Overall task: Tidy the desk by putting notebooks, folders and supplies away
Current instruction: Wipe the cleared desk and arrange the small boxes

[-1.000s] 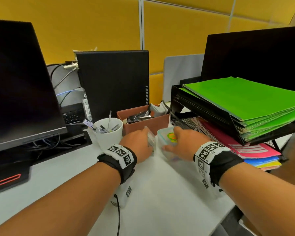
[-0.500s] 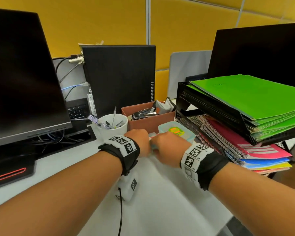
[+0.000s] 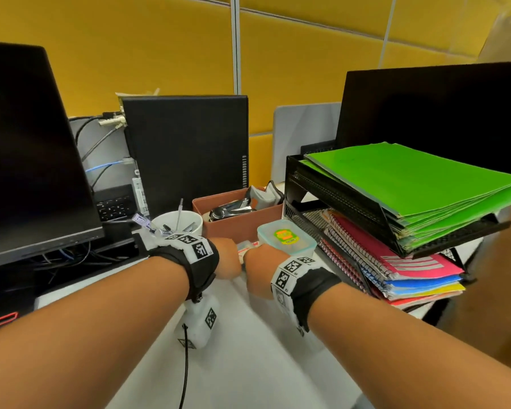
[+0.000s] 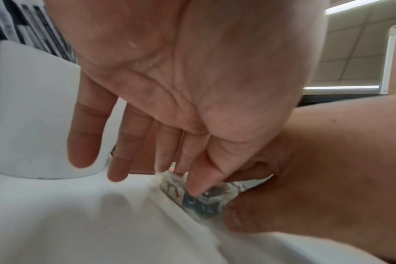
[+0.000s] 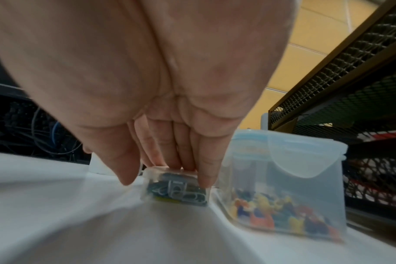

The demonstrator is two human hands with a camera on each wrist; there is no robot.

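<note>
A small clear box of paper clips point(image 3: 247, 247) point(image 4: 203, 201) point(image 5: 176, 189) stands on the white desk point(image 3: 248, 349) between my two hands. My left hand point(image 3: 227, 258) point(image 4: 188, 178) pinches it with thumb on the near side and index finger behind. My right hand point(image 3: 260, 270) point(image 5: 165, 178) reaches down onto it, fingers along its top edge and thumb at its corner. Right of it stands a larger clear box of coloured push pins point(image 3: 286, 237) point(image 5: 283, 187) with a teal lid, closed.
A white mug of pens point(image 3: 177, 224) point(image 4: 34, 116) and a brown bin point(image 3: 239, 222) holding a stapler stand behind my hands. A black mesh tray point(image 3: 337, 208) at the right holds green folders point(image 3: 410, 184) above notebooks point(image 3: 396, 261). A monitor point(image 3: 27, 157) stands at left.
My right hand has left the push-pin box, which now stands beside the mesh tray, and moved left onto the small clip box. The two hands have come together.
</note>
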